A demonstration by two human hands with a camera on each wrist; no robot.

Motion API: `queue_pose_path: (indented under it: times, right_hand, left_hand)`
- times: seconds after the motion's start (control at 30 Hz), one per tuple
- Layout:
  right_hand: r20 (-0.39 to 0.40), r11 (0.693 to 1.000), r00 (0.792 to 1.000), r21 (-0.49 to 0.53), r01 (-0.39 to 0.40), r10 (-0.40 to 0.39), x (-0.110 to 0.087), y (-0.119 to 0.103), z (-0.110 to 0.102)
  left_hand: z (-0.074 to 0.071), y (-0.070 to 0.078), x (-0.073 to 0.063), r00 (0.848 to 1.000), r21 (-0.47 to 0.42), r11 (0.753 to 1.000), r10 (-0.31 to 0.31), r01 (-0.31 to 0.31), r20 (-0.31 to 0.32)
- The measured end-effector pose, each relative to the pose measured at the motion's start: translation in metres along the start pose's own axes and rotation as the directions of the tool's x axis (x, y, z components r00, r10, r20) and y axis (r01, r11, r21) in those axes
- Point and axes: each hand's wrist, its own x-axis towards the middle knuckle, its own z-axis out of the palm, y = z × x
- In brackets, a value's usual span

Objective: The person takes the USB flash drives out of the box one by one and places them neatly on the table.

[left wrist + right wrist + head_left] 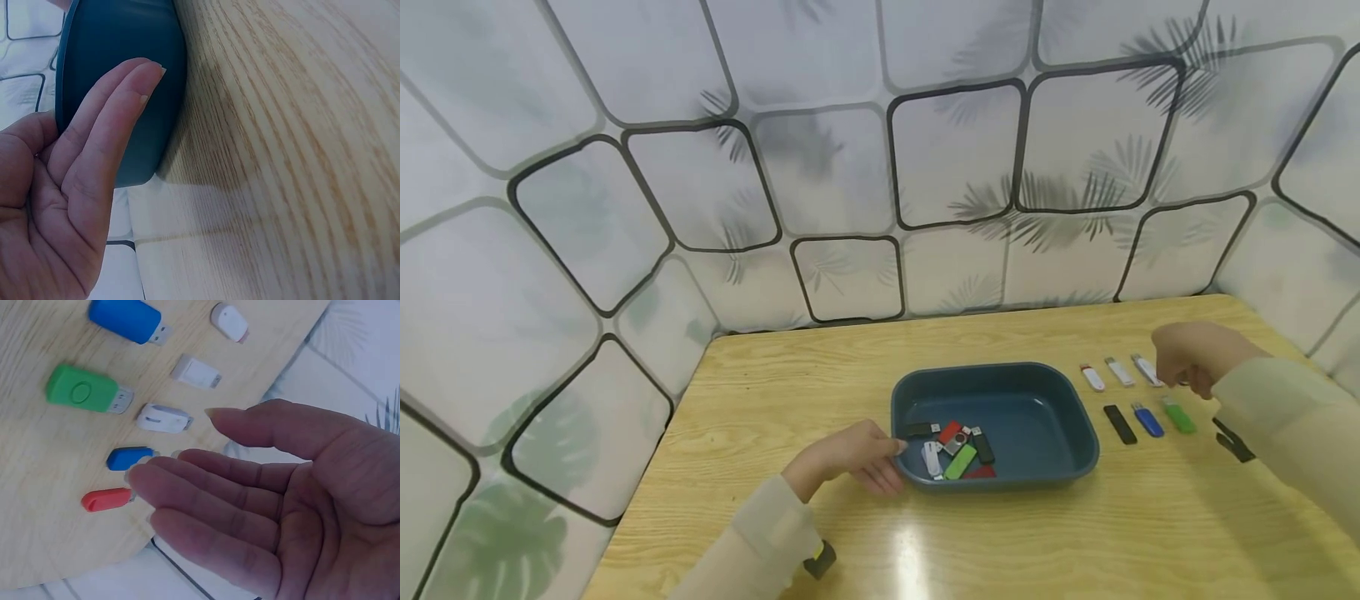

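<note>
My left hand (861, 458) holds the near left corner of a dark blue plastic tray (1082, 454), thumb over the rim and fingers along the outer wall (169, 119). Inside the tray lie several USB sticks, among them a green one (960, 462) and a black one (982, 447). My right hand (1195, 358) hovers over the right part of the table, thumb apart from the fingers, with nothing between them. Near its fingertips in the right wrist view are a small blue USB stick (129, 458), a red one (106, 500) and a white one (164, 419).
Right of the tray, USB sticks lie in two rows on the wooden table (790, 375). The nearer row has a black stick (1120, 424), a blue one (1147, 420) and a green one (1179, 415). A patterned fabric wall (955, 158) stands behind the table.
</note>
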Motion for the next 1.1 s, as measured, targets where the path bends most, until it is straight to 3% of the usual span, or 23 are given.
queue_pose_path:
  times: [0.13, 0.4, 0.47, 0.53, 0.67, 1.1]
  right_hand:
    - [0.010, 0.995, 1.000, 0.097, 0.019, -0.020, -0.005, -0.010, -0.002]
    - [0.001, 0.988, 0.996, 0.129, 0.090, -0.091, -0.016, -0.041, -0.003]
    - [0.005, 0.991, 0.995, 0.094, 0.097, -0.098, -0.019, -0.051, -0.004]
    - [0.006, 0.992, 0.992, -0.004, 0.123, -0.123, -0.023, -0.062, -0.004]
    - [0.010, 0.972, 0.984, -0.158, 0.176, -0.177, -0.028, -0.083, -0.004]
    - [0.010, 0.922, 0.960, -0.276, 0.272, -0.280, -0.035, -0.143, -0.002]
  left_hand:
    - [0.000, 0.002, 0.001, 1.000, 0.008, 1.000, -0.013, 0.013, 0.006]
    - [0.000, 0.002, 0.002, 1.000, 0.029, 0.999, -0.026, 0.026, 0.001]
    - [0.000, 0.002, 0.002, 1.000, 0.031, 0.999, -0.028, 0.028, 0.000]
    - [0.000, 0.002, 0.002, 1.000, 0.032, 0.999, -0.030, 0.030, -0.001]
    - [0.000, 0.002, 0.003, 1.000, 0.035, 0.999, -0.027, 0.027, 0.001]
    - [-0.001, 0.001, 0.003, 1.000, 0.029, 0.999, -0.029, 0.029, 0.005]
